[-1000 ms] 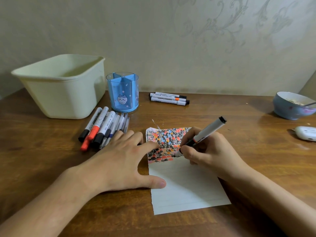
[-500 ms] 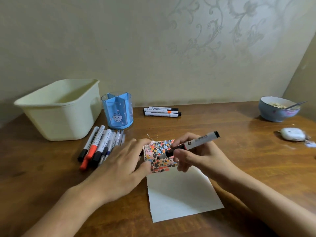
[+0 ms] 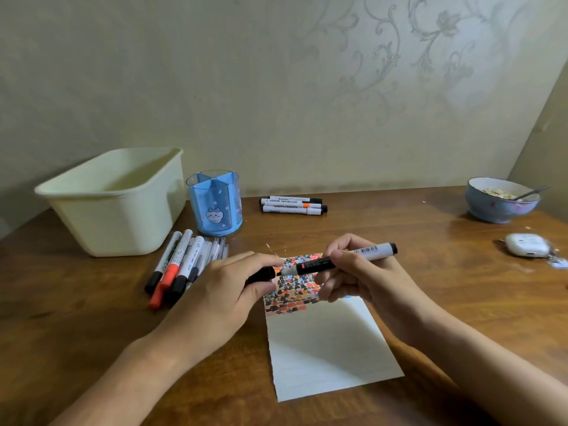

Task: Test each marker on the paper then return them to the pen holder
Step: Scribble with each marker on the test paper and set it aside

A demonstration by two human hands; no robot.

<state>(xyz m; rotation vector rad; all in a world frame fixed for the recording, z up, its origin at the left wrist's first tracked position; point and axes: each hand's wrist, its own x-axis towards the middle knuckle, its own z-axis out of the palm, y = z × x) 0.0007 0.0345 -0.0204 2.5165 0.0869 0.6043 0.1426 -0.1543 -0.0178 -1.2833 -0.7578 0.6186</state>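
Marker (image 3: pixel 338 261) in the right hand (image 3: pixel 359 272) is held flat above the paper (image 3: pixel 322 348), with its tip pointing left. The fingers of that hand are curled round its middle. The left hand (image 3: pixel 227 287) pinches the black cap (image 3: pixel 261 275) between thumb and fingers, right at the marker's tip; I cannot tell if the cap and tip touch. The paper lies on the wooden table (image 3: pixel 430 241), and its top part is full of little black, red and orange marks. A bunch of markers (image 3: pixel 181 265) lies on the table to the left, just in front of the blue pen holder (image 3: pixel 215 204). Three more markers (image 3: pixel 293 206) lie side by side further back. A cream tub (image 3: pixel 116 204) stands left of the holder. A blue bowl (image 3: pixel 501 199) with a spoon in it sits far to the right, and a small white case (image 3: pixel 527 245) lies near it.
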